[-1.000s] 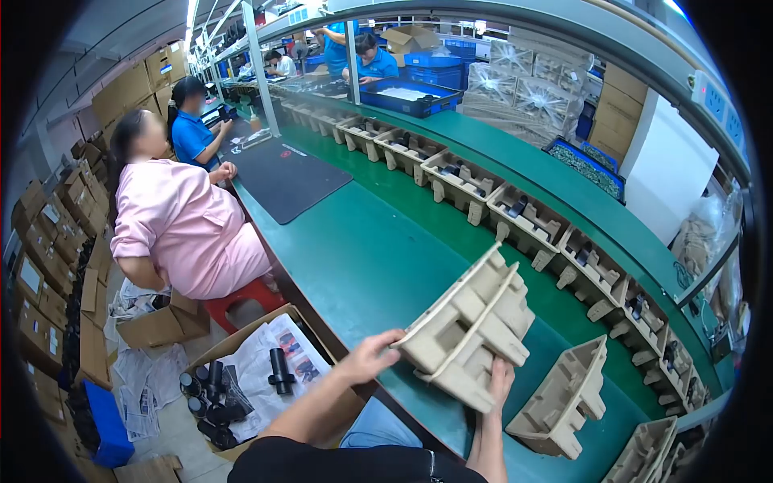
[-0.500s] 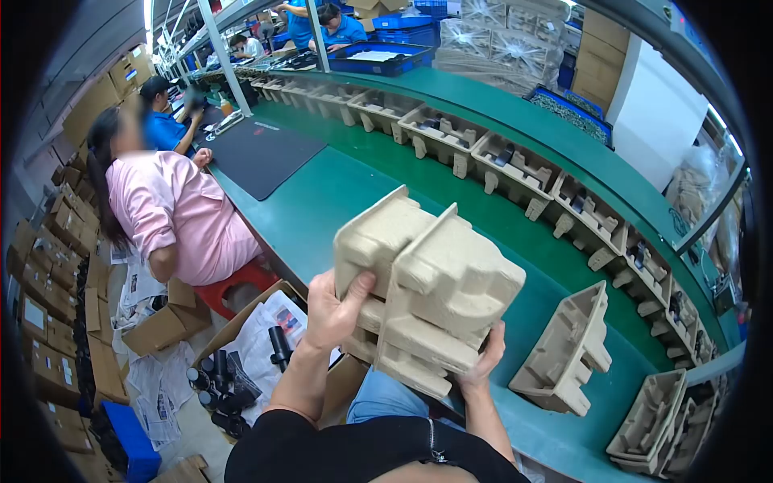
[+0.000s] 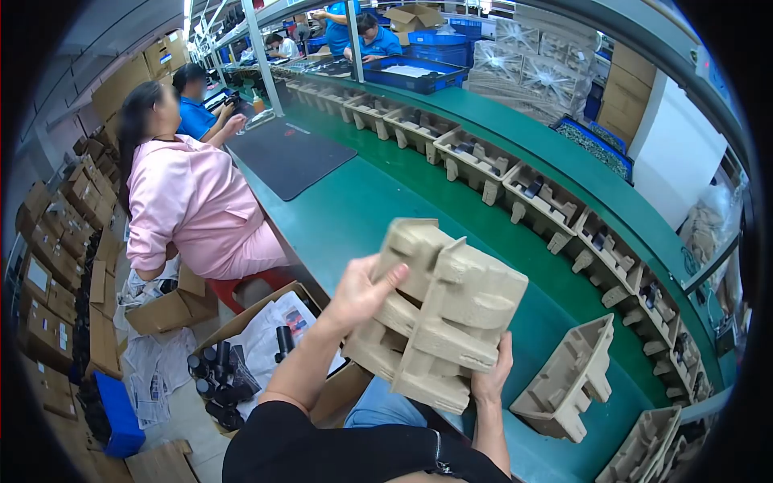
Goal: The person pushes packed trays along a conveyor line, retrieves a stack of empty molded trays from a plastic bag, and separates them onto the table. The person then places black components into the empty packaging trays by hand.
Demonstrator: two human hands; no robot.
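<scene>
Two beige moulded pulp trays [image 3: 459, 310], pressed together, are held up in front of me with their ridged undersides showing. My left hand [image 3: 362, 294] grips their left side, thumb on top. Around the lower right edge my right hand [image 3: 493, 372] is closed, its fingers partly hidden behind the pulp. Another pulp tray [image 3: 564, 382] rests tilted on the green worktable [image 3: 386, 217], right of my right hand.
Pulp trays with black parts [image 3: 543, 193] line the green conveyor. A person in pink [image 3: 193, 201] sits at left. A carton [image 3: 241, 330] with black cylinders [image 3: 221, 374] stands below the table edge. A dark mat [image 3: 290, 157] lies farther up.
Since a second ago the held trays have turned over, from hollow side showing to underside showing. Both hands keep hold. The person in pink has raised a hand.
</scene>
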